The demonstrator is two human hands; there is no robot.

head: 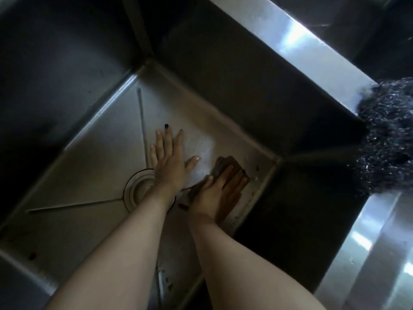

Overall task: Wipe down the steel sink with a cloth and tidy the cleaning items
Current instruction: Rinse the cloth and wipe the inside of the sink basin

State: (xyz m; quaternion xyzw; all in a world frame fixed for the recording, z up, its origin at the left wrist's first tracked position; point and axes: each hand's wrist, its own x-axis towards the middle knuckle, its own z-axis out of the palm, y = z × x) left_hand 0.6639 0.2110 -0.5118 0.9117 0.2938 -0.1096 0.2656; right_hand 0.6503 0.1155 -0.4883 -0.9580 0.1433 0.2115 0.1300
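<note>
Two flat palms in sink [100, 153]: left hand [169, 162] empty, right hand [219, 189] atop cloth [223, 163]

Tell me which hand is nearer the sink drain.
Left. The left hand lies flat on the sink floor just beyond the drain, its wrist crossing the drain's rim. The right hand presses the brown cloth farther right, apart from the drain.

Right hand [218, 191] flat on cloth [221, 166] in sink [89, 153]
</note>
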